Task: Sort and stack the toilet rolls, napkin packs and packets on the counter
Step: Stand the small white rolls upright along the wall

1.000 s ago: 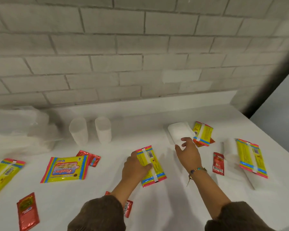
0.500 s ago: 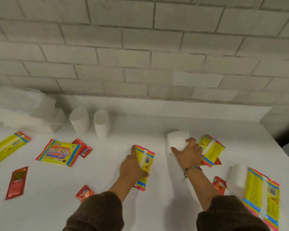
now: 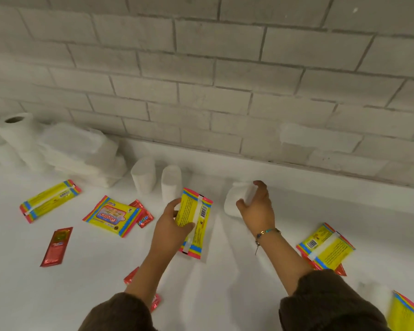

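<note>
Head view is showing the left hand (image 3: 171, 224) gripping a yellow packet (image 3: 197, 217) with red and blue striped edges. The thumb is lying across its printed back and the fingers are curling behind it. The packet is standing nearly on end in front of the person, over the middle of the white desk (image 3: 225, 283). Whether its lower end is touching the desk is not clear.

Just to the right, the right hand (image 3: 257, 211), with a bracelet (image 3: 267, 232) at its wrist, is clasping a white toilet roll (image 3: 233, 203). Its fingers are wrapping over the top of the roll and the thumb is pressing on the near side.

Two more small rolls (image 3: 143, 177) are standing upright side by side just behind the held packet, near the brick wall (image 3: 225, 91). Left of them, a stack of white napkin packs (image 3: 81, 154) is sitting against the wall, with larger rolls (image 3: 17, 137) standing beside it at the far left.

On the left part of the desk, a Giggles packet (image 3: 112, 216) is lying face up, overlapping a red sachet (image 3: 144, 215). Another yellow packet (image 3: 49, 200) and a long red sachet (image 3: 56, 247) are lying apart from it.

To the right, a yellow packet (image 3: 325, 249) is lying on top of red sachets (image 3: 340, 271). At the bottom right corner, another roll (image 3: 373, 297) is lying beside a further yellow packet (image 3: 406, 314).
</note>
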